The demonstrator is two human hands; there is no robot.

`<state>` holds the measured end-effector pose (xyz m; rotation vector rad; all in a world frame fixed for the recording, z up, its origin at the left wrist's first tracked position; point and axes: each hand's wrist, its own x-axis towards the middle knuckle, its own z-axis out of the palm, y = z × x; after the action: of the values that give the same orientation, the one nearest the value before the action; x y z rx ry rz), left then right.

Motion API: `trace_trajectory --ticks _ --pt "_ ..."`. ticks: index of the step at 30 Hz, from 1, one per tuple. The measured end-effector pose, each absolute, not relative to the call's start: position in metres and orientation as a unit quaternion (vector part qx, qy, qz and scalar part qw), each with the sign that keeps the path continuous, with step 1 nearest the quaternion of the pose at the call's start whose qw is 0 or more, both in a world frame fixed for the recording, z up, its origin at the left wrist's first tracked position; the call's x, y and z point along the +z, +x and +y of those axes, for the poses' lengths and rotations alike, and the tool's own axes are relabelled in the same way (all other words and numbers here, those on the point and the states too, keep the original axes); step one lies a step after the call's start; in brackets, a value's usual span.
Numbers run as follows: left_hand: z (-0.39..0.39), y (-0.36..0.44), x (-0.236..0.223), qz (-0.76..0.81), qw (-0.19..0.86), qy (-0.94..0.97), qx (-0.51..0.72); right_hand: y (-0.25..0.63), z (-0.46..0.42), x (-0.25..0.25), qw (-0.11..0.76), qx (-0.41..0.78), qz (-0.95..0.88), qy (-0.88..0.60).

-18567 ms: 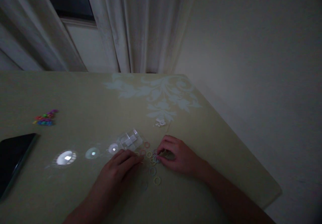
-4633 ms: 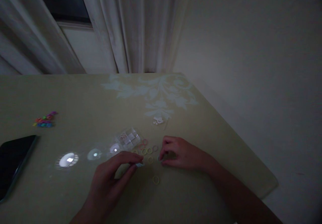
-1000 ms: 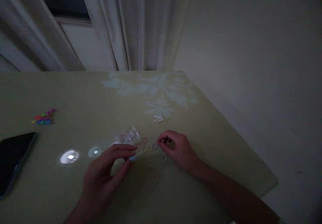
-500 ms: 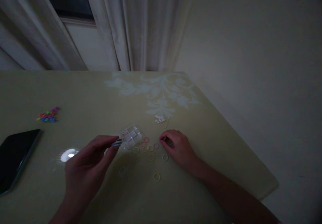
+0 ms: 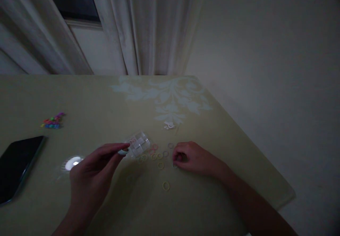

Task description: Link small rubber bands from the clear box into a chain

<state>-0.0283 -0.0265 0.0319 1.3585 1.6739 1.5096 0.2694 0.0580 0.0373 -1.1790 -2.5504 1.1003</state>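
My left hand (image 5: 89, 179) is raised over the table and pinches a small bundle of pale elastic bands (image 5: 123, 152) between thumb and fingers. Just beyond its fingertips lies a clear plastic compartment box (image 5: 139, 144) with some reddish rings in one section. My right hand (image 5: 192, 158) rests low with its fingers closed at a pale green elastic band (image 5: 174, 165), partly hidden by the fingertips. Between the hands, several loose bands lie flat: pinkish ones (image 5: 154, 147), yellow ones (image 5: 159, 156) and a purplish one (image 5: 165, 154). A single yellow band (image 5: 166, 186) sits nearer me.
Small white pieces (image 5: 169, 125) lie behind the bands. A pile of bright coloured bits (image 5: 53, 121) and a black phone (image 5: 20, 168) are on the left. A light glare (image 5: 72, 163) shows on the table (image 5: 92, 98). Curtains (image 5: 156, 27) and a wall stand behind.
My right hand has moved down towards me, onto the pale green band, uncovering a purplish band where it was. My left hand has shifted only slightly, still holding its bundle.
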Motion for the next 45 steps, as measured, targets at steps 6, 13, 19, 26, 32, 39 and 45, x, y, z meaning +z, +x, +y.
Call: trace_trajectory --ticks 6,13,19,26,32,39,45 --pt "-0.026 -0.025 0.031 0.535 0.270 0.620 0.506 0.265 0.050 0.036 0.059 0.329 -0.867 -0.369" --pt "-0.035 0.000 0.022 0.369 0.371 0.742 0.420 0.243 0.021 0.040 0.188 0.626 -0.676 -0.341" --pt "-0.038 0.001 0.021 0.368 0.336 0.765 0.406 0.233 0.011 0.030 0.199 0.703 -0.592 -0.339" --pt "-0.039 -0.001 0.016 0.360 0.337 0.767 0.410 0.228 0.007 0.026 0.206 0.734 -0.551 -0.341" --pt "-0.031 -0.023 0.034 0.445 0.268 0.738 0.432 0.227 0.008 0.024 0.260 0.652 -0.607 -0.372" --pt "-0.021 -0.050 0.054 0.659 0.185 0.488 0.542 0.209 -0.008 0.005 0.194 0.237 -0.921 -0.240" --pt "-0.018 -0.052 0.043 0.637 0.195 0.483 0.568 0.200 -0.016 0.003 0.112 0.145 -0.955 -0.231"
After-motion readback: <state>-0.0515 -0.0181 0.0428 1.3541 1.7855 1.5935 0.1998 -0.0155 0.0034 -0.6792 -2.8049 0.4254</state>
